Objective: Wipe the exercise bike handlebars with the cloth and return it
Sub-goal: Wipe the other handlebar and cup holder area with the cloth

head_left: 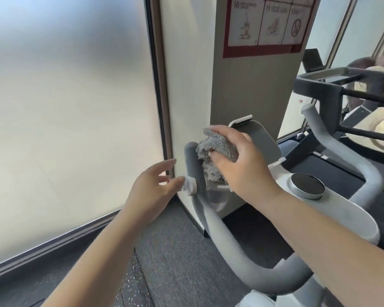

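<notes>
I see my right hand, fingers clamped on the grey cloth, beside the handlebar; my left hand spreads its fingers loosely just left of it.

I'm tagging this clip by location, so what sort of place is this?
Probably a gym or fitness room: an exercise bike with grey handlebars, what looks like a treadmill beside it, and a numbered instruction poster on the pillar.

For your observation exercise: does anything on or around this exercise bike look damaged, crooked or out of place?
Nothing stands out. The right hand grips the grey cloth beside the left handlebar; the left hand is open near it. The round knob looks intact.
</notes>
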A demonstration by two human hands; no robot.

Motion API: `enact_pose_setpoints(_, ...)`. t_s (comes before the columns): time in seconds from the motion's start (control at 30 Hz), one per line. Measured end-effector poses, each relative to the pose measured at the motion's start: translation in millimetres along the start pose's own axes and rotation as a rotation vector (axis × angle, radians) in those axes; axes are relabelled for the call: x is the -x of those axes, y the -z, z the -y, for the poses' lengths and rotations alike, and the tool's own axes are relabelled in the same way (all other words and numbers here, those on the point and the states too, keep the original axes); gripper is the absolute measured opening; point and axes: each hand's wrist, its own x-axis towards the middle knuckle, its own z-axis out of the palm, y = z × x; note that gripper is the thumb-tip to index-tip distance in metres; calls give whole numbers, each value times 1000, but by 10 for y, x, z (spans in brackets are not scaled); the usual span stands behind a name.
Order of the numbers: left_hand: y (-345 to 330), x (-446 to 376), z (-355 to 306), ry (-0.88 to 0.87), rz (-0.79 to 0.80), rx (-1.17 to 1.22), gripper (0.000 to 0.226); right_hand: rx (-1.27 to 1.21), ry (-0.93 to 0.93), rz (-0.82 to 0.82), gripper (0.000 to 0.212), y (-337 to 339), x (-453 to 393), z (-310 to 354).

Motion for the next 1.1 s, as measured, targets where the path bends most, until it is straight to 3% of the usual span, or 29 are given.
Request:
enact_pose_setpoints(0.1,79,-179,64,-19,165,-10,28,74,-6,143,42,-176,-116,32)
enact_pose_setpoints(0.17,132,-262,83,-46,223,-26,20,45,-13,144,40,-260,-144,47)
enact_pose_setpoints(0.3,195,-388,91,-136,295,-114,23,45,-25,-14,35,-399,-81,87)
enact_pose_setpoints(0.47,214,-455,158,-258,350,-97,61,201,-72,-116,37,-520,116,108)
enact_pose_setpoints(0.57,220,-455,221,-318,359,-57,59,250,-159,-157,35,-505,272,96)
enact_pose_setpoints(0.63,213,-459,266,-329,361,-38,54,198,-191,-304,33,-454,275,148)
enact_pose_setpoints(0.73,204,-462,296,-353,363,-44,49,211,-65,-485,29,-455,58,267)
enact_pose_setpoints(0.9,221,-450,258,-347,342,-80,25,424,-72,-7,40,-808,-226,219)
enact_pose_setpoints(1.1,224,-444,311,-260,354,78,39,606,-102,-66,19,-841,-420,242)
